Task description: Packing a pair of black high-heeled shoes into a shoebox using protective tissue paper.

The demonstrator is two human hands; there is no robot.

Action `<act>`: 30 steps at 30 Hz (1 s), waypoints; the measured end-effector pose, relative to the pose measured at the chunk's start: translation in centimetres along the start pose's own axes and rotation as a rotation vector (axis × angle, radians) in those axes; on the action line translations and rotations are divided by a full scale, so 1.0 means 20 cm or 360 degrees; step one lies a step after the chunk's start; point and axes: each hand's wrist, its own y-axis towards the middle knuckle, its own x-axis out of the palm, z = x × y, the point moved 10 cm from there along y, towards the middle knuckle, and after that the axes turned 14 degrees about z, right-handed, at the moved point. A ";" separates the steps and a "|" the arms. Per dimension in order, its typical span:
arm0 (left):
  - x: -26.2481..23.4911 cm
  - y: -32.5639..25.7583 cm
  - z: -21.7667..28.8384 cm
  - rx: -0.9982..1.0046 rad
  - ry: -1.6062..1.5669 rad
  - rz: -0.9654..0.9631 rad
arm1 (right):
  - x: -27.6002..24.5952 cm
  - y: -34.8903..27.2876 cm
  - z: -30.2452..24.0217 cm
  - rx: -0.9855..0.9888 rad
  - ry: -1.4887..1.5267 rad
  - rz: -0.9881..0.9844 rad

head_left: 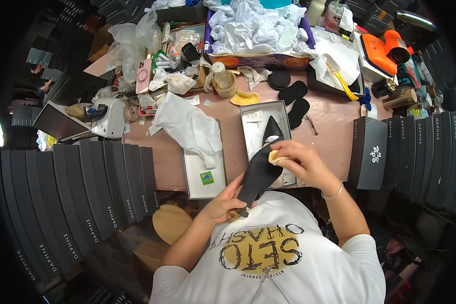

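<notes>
My left hand (222, 206) is closed around the heel end of a black shoe (262, 169), tilted in front of my chest. A small yellow cloth (274, 157) is pinched in my right hand (304, 163), against or close by the shoe's upper side. Beneath the shoe lies an open grey shoebox (246, 133), in which the pointed black toe of another shoe (272, 126) shows; the rest of it is hidden. To the left is a box lid (195, 185), inside up, with white tissue paper (190, 126) draped over it and a green square sticker (206, 178).
Rows of upright dark shoeboxes flank me, left (86, 187) and right (420, 147). Behind stand a purple-edged box of crumpled paper (261, 30), a glass jar (224, 83) and an orange device (385, 53). Black insoles (298, 111) and a thin tool (311, 124) lie right.
</notes>
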 end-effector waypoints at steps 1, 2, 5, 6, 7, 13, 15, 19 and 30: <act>0.01 -0.01 0.00 0.0028 -0.0120 0.0037 | -0.02 -0.04 -0.02 -0.0050 -0.0097 0.0128; 0.01 -0.01 0.00 0.0074 -0.0140 0.0050 | 0.00 -0.09 -0.01 -0.0006 -0.0210 0.0142; -0.01 -0.03 -0.02 0.0219 -0.0107 0.0150 | 0.07 -0.21 -0.02 0.0049 -0.0229 0.0263; -0.02 -0.03 -0.01 0.0268 -0.0036 0.0221 | 0.08 -0.23 -0.02 0.0019 -0.0255 0.0322; -0.04 -0.04 -0.01 0.0317 0.0037 0.0291 | 0.09 -0.24 -0.03 -0.0011 -0.0279 0.0383; 0.02 -0.01 0.05 0.0413 0.0195 0.0209 | 0.12 -0.13 -0.08 -0.0359 -0.0504 0.0591; 0.02 0.01 0.06 0.0465 0.0146 0.0223 | 0.17 -0.12 -0.10 -0.0473 -0.0624 0.0558; -0.04 0.06 -0.05 0.0422 -0.0127 0.0258 | 0.29 -0.15 0.00 -0.0382 -0.0694 0.0387; -0.07 0.02 -0.06 0.0632 0.0063 0.0357 | 0.32 -0.14 -0.03 -0.0371 -0.0597 0.0384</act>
